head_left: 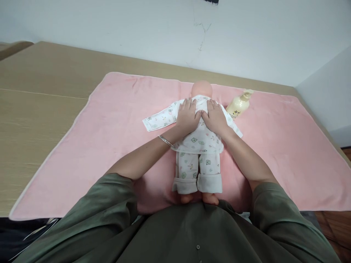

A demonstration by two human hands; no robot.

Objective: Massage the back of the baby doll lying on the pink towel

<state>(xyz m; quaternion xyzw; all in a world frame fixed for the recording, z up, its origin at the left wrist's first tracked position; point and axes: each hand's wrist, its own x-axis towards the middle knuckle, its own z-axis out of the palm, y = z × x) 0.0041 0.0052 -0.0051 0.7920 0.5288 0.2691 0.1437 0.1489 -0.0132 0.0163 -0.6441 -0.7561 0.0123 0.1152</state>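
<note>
A baby doll [202,88] lies face down, its head away from me and its feet near my body. It wears a white printed top [200,140] and matching trousers [210,164] with turned-up cuffs. My left hand [188,116] rests flat on the left side of the doll's upper back, fingers stretched out. On the right side, my right hand [215,117] lies flat in the same way, and the two thumbs nearly meet at the middle. Beneath my palms the cloth is hidden. The left sleeve spreads out sideways; the right one is partly covered by my forearm.
A pink blanket [115,146] covers much of the wooden table [35,120]. Just right of the doll a cream pump bottle [239,105] leans at a tilt on the blanket. A white wall [153,36] stands behind the table's far edge.
</note>
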